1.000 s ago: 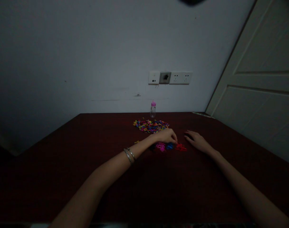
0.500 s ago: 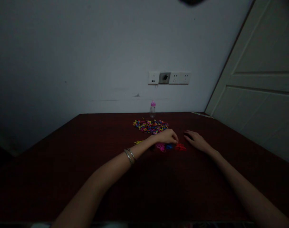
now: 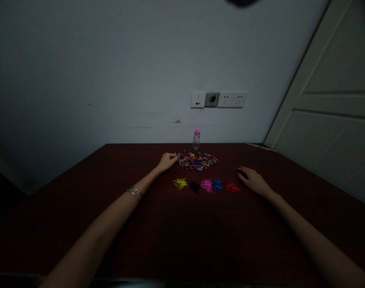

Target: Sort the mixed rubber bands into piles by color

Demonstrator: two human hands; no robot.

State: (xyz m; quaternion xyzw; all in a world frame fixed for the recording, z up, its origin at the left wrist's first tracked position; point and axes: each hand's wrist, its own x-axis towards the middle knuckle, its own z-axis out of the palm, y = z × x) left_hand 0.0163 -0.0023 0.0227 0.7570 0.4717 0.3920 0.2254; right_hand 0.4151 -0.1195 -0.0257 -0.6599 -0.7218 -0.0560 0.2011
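Note:
My left hand (image 3: 167, 161), with bracelets on its wrist, reaches to the left edge of a mixed pile of small coloured rubber bands (image 3: 197, 161). Its fingertips are pinched together at the bands; what lies between them is too small to make out. My right hand (image 3: 252, 179) rests on the table, loosely curved with thumb and fingers apart, holding nothing. In a row nearer to me lie sorted heaps of bands: yellow (image 3: 180, 183), black (image 3: 195, 187), pink (image 3: 207, 186), blue (image 3: 217, 184) and red (image 3: 233, 187). The red heap is nearest my right hand.
A clear bottle with a pink top (image 3: 196, 140) stands behind the mixed pile, close to the wall. The dark red table (image 3: 182, 232) meets that wall, which carries a row of sockets (image 3: 218, 100). A white panelled door (image 3: 329, 116) rises on the right.
My left hand has moved from above the blue and red heaps, leftward and away from me, to the mixed pile's left edge. My right hand stays in place. The view has shifted slightly.

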